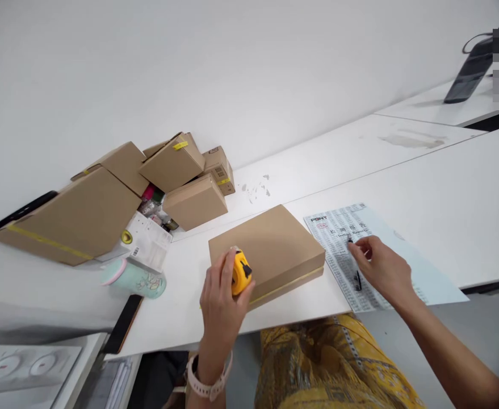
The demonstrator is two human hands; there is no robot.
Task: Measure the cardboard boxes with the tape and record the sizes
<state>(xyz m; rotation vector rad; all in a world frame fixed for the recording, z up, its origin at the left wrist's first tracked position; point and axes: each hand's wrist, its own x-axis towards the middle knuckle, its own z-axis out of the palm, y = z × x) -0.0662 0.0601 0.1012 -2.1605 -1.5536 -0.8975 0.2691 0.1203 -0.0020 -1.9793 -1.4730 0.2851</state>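
My left hand (222,298) is wrapped around a yellow and black tape measure (241,272). It holds the tape measure over the near left part of a closed brown cardboard box (270,241) on the white table. My right hand (381,270) is closed in a pinch above a printed sheet (334,255) to the right of the box. Its fingertips grip the upper end of what looks like a slim pen (357,280) with black parts, angled over the print. Part of the pen is hard to make out.
Several cardboard boxes (196,201) are piled at the back left against the wall. Near them are a white package (147,241) and a mint tumbler (141,279) tipped on its side. A dark bottle (468,74) stands far right. The table's front edge (275,326) runs above my lap.
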